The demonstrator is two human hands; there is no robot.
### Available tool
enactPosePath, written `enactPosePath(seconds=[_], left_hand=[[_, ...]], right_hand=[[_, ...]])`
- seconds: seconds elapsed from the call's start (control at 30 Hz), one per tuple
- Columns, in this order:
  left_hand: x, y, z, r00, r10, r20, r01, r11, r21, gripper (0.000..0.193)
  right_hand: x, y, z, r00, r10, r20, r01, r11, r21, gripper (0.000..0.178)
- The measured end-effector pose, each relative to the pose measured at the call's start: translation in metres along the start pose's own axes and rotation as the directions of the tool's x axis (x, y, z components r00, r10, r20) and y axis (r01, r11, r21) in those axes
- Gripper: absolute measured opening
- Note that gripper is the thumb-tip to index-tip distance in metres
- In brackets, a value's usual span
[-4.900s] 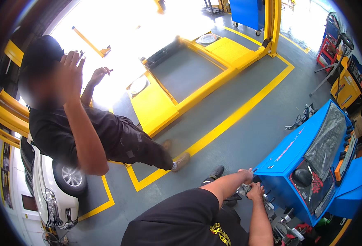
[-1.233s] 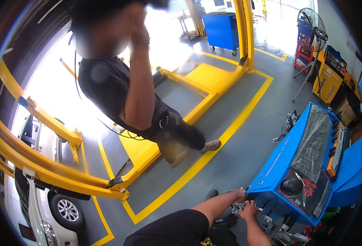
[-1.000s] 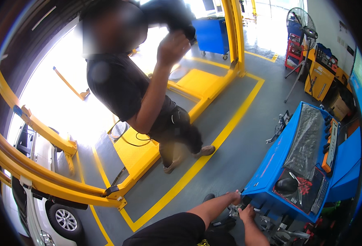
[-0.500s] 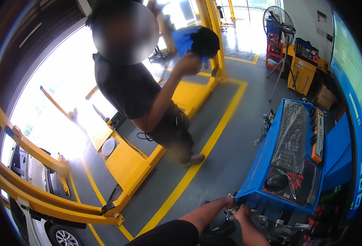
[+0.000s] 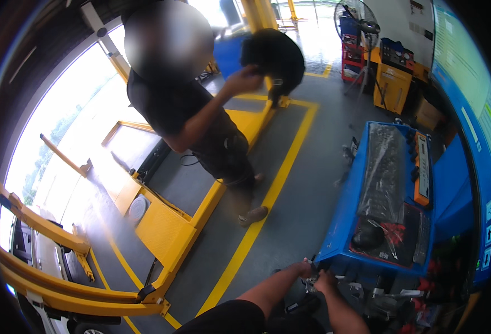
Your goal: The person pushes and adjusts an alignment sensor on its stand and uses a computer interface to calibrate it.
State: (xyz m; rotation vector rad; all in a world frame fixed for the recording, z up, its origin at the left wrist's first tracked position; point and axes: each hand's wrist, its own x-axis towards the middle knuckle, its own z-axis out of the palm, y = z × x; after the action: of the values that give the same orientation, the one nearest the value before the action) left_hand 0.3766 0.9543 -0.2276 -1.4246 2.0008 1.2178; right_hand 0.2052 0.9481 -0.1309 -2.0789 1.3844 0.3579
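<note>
Low in the head view, my left hand [image 5: 303, 270] and my right hand [image 5: 325, 281] are close together at the near left corner of a blue cart [image 5: 337, 247]. Fingers of both look curled round small parts there, which are too blurred to name. A shiny metal fitting [image 5: 309, 285] shows between and below them. On the cart top lie a plastic-covered keyboard [image 5: 383, 172], a black mouse [image 5: 368, 236] on a dark mat, and an orange-edged strip [image 5: 422, 168] with black knobs along one side.
At left, a co-worker [image 5: 176, 117] in dark clothes stands by a yellow lift [image 5: 167, 231], an arm raised toward a black object [image 5: 276, 61]. A screen [image 5: 468, 106] rises at right. Farther back are a stand fan [image 5: 362, 33], a red trolley [image 5: 352, 58] and a yellow cabinet [image 5: 392, 84].
The whole view has shifted slightly, so the cart sits a little farther left. The co-worker's black object appears larger and lower. My hands stay at the same cart corner.
</note>
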Motion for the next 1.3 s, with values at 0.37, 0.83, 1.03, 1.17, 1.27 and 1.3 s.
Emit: enactPosePath(seconds=[0.37, 0.83, 1.03, 1.17, 1.27, 1.3], left_hand=[[-0.045, 0.057, -0.064, 0.987, -0.155, 0.039, 0.159, 0.963, -0.218, 0.055], [-0.014, -0.004, -0.003, 0.92, -0.075, -0.384, -0.088, 0.916, -0.391, 0.033], [0.004, -0.024, 0.019, 0.728, 0.091, -0.679, -0.25, 0.958, -0.139, 0.033], [-0.022, 0.007, -0.054, 0.952, 0.026, -0.305, -0.149, 0.909, -0.39, 0.032], [-0.046, -0.01, -0.056, 0.954, -0.036, -0.297, -0.075, 0.933, -0.353, 0.032], [-0.05, -0.012, -0.058, 0.954, -0.032, -0.298, -0.078, 0.933, -0.35, 0.032]], right_hand=[[-0.01, 0.028, -0.01, 0.997, 0.021, -0.078, -0.026, 0.998, -0.059, 0.041], [-0.015, 0.02, 0.001, 0.999, 0.011, 0.039, -0.014, 0.996, 0.088, 0.05], [-0.004, 0.03, 0.039, 1.0, -0.017, 0.016, 0.015, 0.992, 0.124, 0.055], [0.004, 0.06, 0.052, 0.973, 0.197, 0.121, -0.213, 0.968, 0.13, 0.05], [0.003, 0.003, 0.001, 0.962, 0.152, 0.228, -0.176, 0.98, 0.088, 0.053], [0.002, 0.003, -0.001, 0.96, 0.14, 0.245, -0.167, 0.982, 0.093, 0.06]])
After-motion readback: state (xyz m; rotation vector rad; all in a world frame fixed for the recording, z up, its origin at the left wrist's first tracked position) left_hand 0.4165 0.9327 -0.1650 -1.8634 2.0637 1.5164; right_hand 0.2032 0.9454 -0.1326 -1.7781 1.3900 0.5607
